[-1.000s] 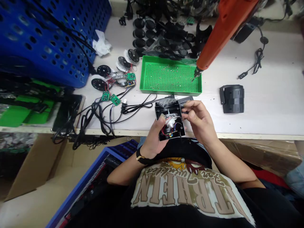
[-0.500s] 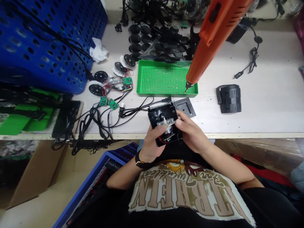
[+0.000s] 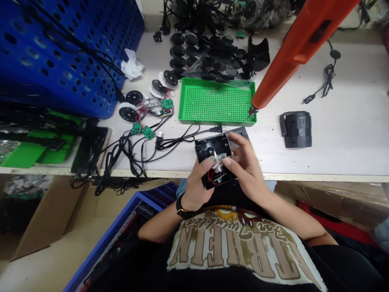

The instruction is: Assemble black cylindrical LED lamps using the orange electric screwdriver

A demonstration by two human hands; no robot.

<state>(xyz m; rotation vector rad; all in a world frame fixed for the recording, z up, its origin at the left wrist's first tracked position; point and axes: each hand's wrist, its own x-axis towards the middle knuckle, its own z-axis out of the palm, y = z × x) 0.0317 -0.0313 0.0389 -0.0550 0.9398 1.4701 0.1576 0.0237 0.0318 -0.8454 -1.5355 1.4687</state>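
Black housing [image 3: 206, 142] in hands [image 3: 243, 166], orange screwdriver [image 3: 291, 61] at green tray [image 3: 181, 109]

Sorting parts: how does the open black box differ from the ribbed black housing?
The open black box is squarish, showing wires; the ribbed black housing is rounded. The box is held by the left hand and right hand; the housing rests on the bench. Both are black.

A white workbench [image 3: 340, 158] crowded with parts;
an orange electric screwdriver [image 3: 298, 52] hangs at the rim of a green perforated tray [image 3: 216, 121] of screws; green circuit boards [image 3: 148, 132] and black power cords [image 3: 121, 150] lie left of it, near a blue perforated crate [image 3: 67, 61].
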